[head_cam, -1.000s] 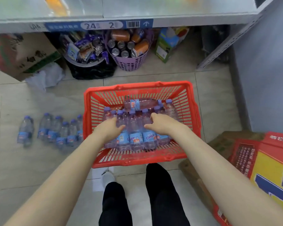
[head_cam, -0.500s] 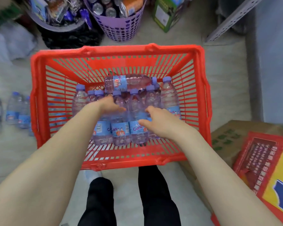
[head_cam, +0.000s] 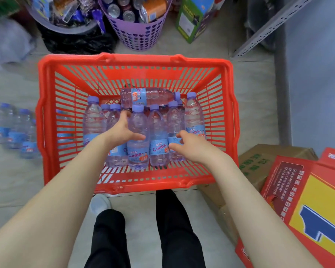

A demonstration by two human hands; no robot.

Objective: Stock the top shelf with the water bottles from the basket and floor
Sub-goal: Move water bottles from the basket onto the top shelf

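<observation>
Where the floor shows at the left edge of the frame, I see loose water bottles [head_cam: 14, 130] lying. In the centre, the red basket [head_cam: 41, 117] holds a standing cluster. The left hand [head_cam: 122, 130] wraps its fingers round a front bottle [head_cam: 138, 153]; further right, the right hand [head_cam: 191, 147] curls its fingers round the neighbouring bottle [head_cam: 174, 120].

A red slatted plastic basket [head_cam: 225, 117] is sitting on the pale tiled floor [head_cam: 253, 113], holding clear plastic water bottles [head_cam: 194, 117] with lilac caps, most standing upright, a single bottle [head_cam: 153, 95] lying across the back. The left hand [head_cam: 122, 132] is wrapping round a middle bottle [head_cam: 138, 153], thumb across its front. The right hand [head_cam: 191, 147] is touching neighbouring bottles with thumb and fingertips [head_cam: 180, 134]. More bottles [head_cam: 12, 130] are standing left of the basket.
</observation>
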